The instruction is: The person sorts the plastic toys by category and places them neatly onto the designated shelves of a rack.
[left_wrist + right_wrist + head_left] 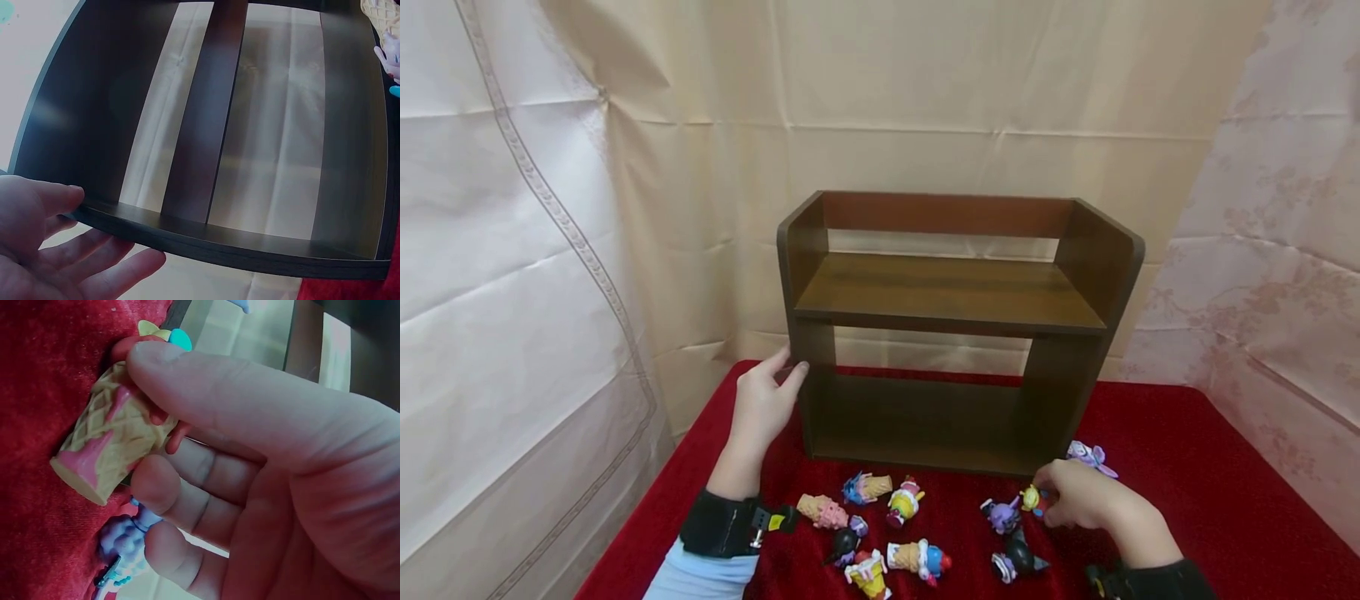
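A small brown shelf unit point(955, 292) with two levels stands on the red cloth. My left hand point(766, 396) grips its left side panel, thumb on the inner side and fingers outside, as the left wrist view shows. Near the unit's right front corner, my right hand point(1086, 496) holds a toy ice-cream-cone figure point(103, 440) with pink drips and a red top. The thumb lies over the top, fingertips on the other side. Beside that hand are a purple figure point(1002, 515) and a black-hatted figure point(1019, 554); a lilac figure point(1090, 457) lies just behind it.
Several more toy figures lie before the unit, among them a blue-topped cone point(867, 487), a pink cone point(822, 510), a yellow figure point(906, 502) and a cone with a blue and red top point(917, 558). Curtains point(925, 100) hang behind the red-covered table point(1165, 433).
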